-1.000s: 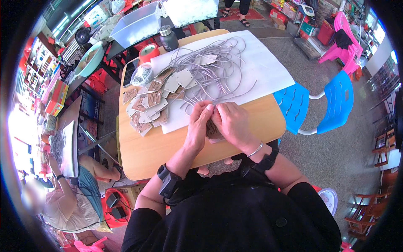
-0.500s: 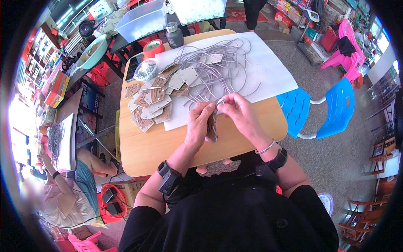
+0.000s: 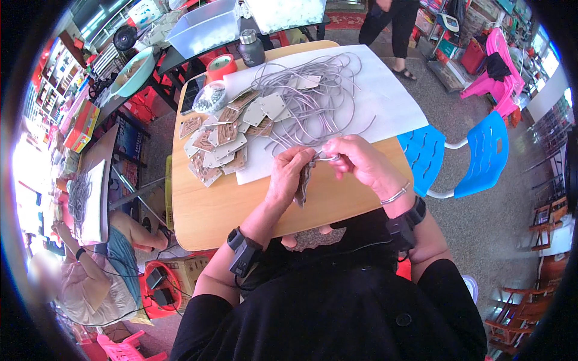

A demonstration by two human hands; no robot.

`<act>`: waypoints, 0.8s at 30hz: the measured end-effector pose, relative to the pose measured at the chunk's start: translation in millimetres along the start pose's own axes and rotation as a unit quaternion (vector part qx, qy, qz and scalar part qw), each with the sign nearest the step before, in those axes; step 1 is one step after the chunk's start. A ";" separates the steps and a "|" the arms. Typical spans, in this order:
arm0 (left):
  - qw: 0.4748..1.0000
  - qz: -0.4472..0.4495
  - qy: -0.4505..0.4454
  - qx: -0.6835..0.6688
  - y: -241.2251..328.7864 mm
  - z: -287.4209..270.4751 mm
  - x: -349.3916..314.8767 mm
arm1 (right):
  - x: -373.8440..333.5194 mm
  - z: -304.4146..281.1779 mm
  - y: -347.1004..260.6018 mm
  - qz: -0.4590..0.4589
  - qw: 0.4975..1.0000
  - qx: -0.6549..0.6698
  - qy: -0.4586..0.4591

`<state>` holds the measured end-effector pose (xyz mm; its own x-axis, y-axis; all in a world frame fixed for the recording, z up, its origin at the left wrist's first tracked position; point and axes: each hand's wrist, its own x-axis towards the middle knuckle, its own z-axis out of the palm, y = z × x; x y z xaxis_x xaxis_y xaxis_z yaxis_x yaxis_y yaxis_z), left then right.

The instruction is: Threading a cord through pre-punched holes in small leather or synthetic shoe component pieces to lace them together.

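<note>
Over the near part of the wooden table (image 3: pixel 235 219), my left hand (image 3: pixel 285 179) pinches a small flat board (image 3: pixel 302 189), brown on the side that shows and hanging edge-on. My right hand (image 3: pixel 364 161), just to its right, is closed on a grey cord (image 3: pixel 326 159) that runs to the board's top edge. Whether the cord passes through a hole there is hidden by my fingers. Beyond my hands lies a loose tangle of grey cords (image 3: pixel 328 99) on a white sheet (image 3: pixel 385 102). Left of it sits a pile of grey and brown boards (image 3: pixel 224 133) with small corner holes.
Along the table's far left stand a clear tub of small metal parts (image 3: pixel 210 98), a roll of tape (image 3: pixel 221 66) and a dark bottle (image 3: pixel 251 49). A blue chair (image 3: pixel 481 157) is at the right. Another person (image 3: pixel 99 271) sits left; someone's legs (image 3: pixel 394 27) show behind the table.
My right hand has moved right, away from the board, with more cord stretched between it and my left hand. The person behind the table has come further into view.
</note>
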<state>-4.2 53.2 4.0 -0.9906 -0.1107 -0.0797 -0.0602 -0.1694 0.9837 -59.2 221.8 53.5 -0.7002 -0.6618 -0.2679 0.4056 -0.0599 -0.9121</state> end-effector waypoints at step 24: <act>0.999 -0.013 0.003 -0.032 4.6 2.2 -1.9 | 12.5 -9.4 2.0 0.003 0.990 0.138 0.033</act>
<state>-2.9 54.8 9.0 -0.9882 -0.1105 -0.1060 -0.0776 -0.2355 0.9688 -72.7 220.4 45.4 -0.7302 -0.6132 -0.3013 0.5488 -0.2637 -0.7932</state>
